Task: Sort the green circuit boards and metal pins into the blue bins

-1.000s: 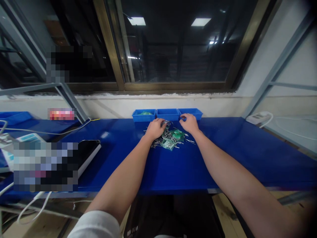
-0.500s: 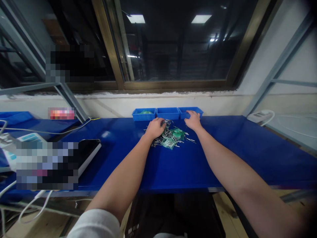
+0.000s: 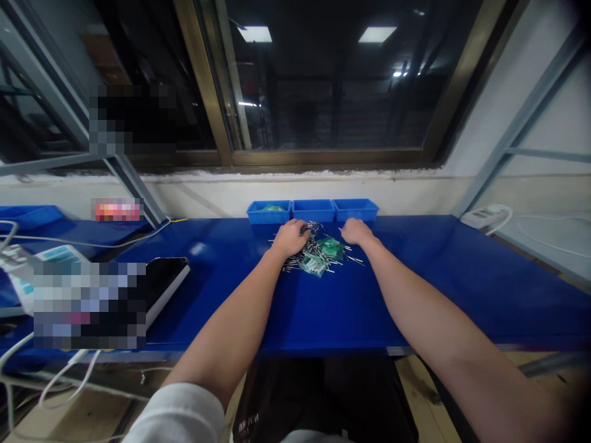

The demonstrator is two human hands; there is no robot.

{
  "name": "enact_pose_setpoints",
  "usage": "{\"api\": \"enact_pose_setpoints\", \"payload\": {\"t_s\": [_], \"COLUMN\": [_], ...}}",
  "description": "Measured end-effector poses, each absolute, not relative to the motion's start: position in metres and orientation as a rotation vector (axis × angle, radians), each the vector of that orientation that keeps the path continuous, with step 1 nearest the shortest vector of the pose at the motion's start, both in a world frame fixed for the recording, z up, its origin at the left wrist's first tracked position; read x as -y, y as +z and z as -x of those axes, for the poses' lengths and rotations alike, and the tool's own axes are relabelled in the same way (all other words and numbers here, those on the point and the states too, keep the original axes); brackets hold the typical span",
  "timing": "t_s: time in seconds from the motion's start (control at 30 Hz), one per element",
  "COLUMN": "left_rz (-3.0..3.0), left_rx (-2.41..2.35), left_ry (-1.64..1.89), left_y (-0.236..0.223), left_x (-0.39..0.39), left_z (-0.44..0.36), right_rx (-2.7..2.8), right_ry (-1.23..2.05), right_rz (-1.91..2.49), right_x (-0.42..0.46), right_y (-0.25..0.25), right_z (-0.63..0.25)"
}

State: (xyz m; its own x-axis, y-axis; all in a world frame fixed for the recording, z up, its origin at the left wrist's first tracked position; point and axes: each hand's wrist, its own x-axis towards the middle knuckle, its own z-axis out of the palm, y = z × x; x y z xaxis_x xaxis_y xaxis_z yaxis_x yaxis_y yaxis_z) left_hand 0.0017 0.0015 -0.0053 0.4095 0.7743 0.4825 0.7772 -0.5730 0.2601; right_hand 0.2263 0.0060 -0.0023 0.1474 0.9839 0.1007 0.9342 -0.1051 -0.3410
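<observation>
A loose pile of thin metal pins (image 3: 307, 252) lies on the blue table (image 3: 314, 314). Mixed in are a small clear bag of light pieces (image 3: 314, 265) and a green packet (image 3: 331, 247). My left hand (image 3: 292, 239) rests over the pile's left side, thumb and index finger apart, its other fingertips partly hidden. To the right of the pile, my right hand (image 3: 357, 232) is closed in a pinch just in front of the right blue bin (image 3: 355, 210). A tiny light tip shows at its fingertips; what it belongs to is unclear.
Beside that bin stand a middle blue bin (image 3: 313, 211) and a left blue bin (image 3: 269, 213) with green material inside. A dark-topped device (image 3: 166, 274), partly blurred out, sits at left with white cables (image 3: 69, 369). A power strip (image 3: 484, 215) lies at far right.
My right hand has drawn back from the right bin's rim, and its fingers have closed from a spread pose into a pinch. My left hand stays at the pile.
</observation>
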Motion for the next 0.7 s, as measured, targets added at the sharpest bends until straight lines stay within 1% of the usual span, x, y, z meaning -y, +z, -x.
{"api": "enact_pose_setpoints", "payload": {"t_s": [0.13,0.23,0.47,0.7], "left_rz": [2.664,2.728,2.773,2.668], "left_rx": [1.383,1.255,1.161,1.288], "left_ry": [-0.978,-1.046,-1.053,-0.969], "left_y": [-0.004,-0.001,0.002,0.000], "left_x": [0.001,0.004,0.003,0.000], "left_z": [-0.003,-0.005,-0.006,-0.006], "right_rx": [2.064,2.128,2.087,1.751], "right_ry": [0.193,0.250,0.359,0.781], "right_rz": [1.656,1.383,1.235,1.045], "right_x": [-0.001,0.005,0.011,0.005], "right_y": [0.001,0.008,0.011,0.005], "right_z": [-0.207,-0.194,-0.184,-0.186]}}
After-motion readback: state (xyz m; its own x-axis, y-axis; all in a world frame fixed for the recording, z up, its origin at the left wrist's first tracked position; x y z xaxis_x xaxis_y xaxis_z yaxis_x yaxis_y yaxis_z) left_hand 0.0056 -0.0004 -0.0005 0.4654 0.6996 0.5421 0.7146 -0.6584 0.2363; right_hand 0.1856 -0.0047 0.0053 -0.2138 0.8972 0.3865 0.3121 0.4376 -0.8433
